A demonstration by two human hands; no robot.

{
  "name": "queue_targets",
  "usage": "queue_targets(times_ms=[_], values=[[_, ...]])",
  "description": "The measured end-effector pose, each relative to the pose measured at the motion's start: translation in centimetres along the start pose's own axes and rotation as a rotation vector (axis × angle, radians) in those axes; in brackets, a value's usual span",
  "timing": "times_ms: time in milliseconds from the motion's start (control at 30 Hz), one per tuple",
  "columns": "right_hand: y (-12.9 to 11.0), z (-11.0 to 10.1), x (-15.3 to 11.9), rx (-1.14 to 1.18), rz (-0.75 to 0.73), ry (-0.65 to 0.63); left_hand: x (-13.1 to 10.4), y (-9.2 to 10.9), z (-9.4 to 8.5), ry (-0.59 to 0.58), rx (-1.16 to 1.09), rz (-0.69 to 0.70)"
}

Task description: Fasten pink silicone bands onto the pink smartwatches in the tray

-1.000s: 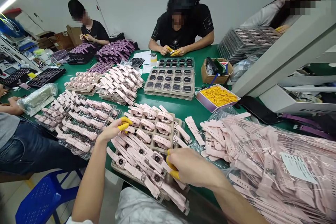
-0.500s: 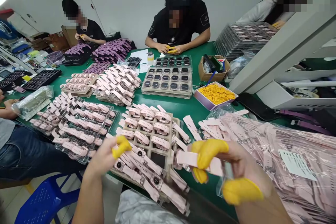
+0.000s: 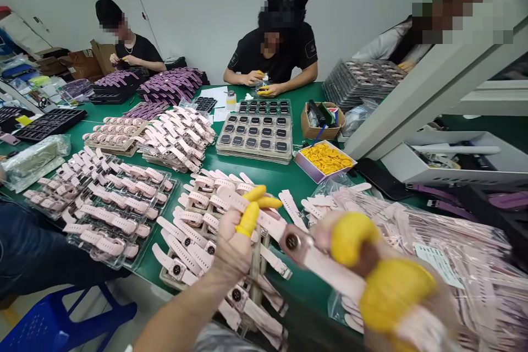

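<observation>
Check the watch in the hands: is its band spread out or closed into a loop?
Spread out: the watch has straps running opposite ways, one in the left hand, the other in the right hand.

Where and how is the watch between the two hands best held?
Probably by its two straps, the left hand and the right hand each coming from its own side: the straps stretch out opposite ways from the case, whose dark disc faces the camera.

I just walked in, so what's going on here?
One pink-strapped watch is held in two hands: the left hand pinches one strap, the right hand holds the other strap. Similar watches lie in rows nearby; bagged pink straps lie to the right. Across the table, a co-worker handles something small.
</observation>
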State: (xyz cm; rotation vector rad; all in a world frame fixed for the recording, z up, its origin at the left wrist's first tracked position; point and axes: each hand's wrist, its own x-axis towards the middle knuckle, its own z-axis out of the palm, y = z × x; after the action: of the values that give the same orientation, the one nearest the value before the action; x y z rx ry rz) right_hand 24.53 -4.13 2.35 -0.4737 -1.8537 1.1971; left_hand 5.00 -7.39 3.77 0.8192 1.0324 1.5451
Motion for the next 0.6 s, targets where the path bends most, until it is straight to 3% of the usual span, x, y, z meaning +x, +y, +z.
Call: queue_targets(times_ms=[33,100,200,300,400,600], values=[[0.0,0.2,1.0,0.165,-0.004,0.125,1.1,0.6,-0.2,-0.017,0.153,0.106],[0.5,1.0,2.9,0.291,0.084,0.224,3.2,0.8,-0.8,-0.045,0.428,0.302],[2.8,2.2,4.8,0.284,0.215,0.348,5.5,-0.6,-1.8,-0.111,0.734,0.512],[5.4,3.0,5.0,0.158,0.187,0.51,6.6,-2.8,-2.9,-0.209,0.913,0.647],[7.0,3.4,4.6,0.044,0.079,0.521,6.8,-4.1,-3.6,-0.287,0.961,0.696],[8.2,3.6,4.5,-0.018,-0.028,0.528,6.8,-4.3,-4.2,-0.323,1.005,0.693]])
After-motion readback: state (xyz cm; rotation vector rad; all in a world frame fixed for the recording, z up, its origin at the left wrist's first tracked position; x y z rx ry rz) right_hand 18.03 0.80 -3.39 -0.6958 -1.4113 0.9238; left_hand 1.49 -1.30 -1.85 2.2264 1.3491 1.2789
